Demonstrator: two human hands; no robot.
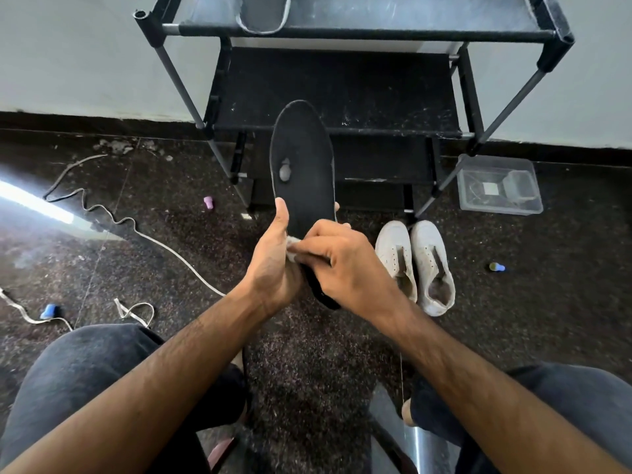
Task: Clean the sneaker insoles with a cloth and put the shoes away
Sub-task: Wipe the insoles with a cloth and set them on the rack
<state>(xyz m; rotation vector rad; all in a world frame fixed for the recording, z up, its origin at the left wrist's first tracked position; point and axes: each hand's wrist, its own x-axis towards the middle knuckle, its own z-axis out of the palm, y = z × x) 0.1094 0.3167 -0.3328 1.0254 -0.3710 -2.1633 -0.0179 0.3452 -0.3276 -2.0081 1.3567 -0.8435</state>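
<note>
A black insole (pixel 302 159) with a grey worn spot stands upright in front of me. My left hand (pixel 273 265) grips its lower part, thumb along the left edge. My right hand (pixel 345 265) presses a small white cloth (pixel 293 249) against the insole near the heel; most of the cloth is hidden under the fingers. Two white sneakers (pixel 415 265) stand side by side on the floor to the right, toes toward the rack. A second insole (pixel 261 12) lies on the top shelf of the black shoe rack (pixel 342 32).
A clear plastic box (pixel 499 186) sits on the floor right of the rack. Loose white laces (pixel 113 217) trail across the dark speckled floor at left, along with small coloured caps (pixel 208 202). My knees fill the bottom corners.
</note>
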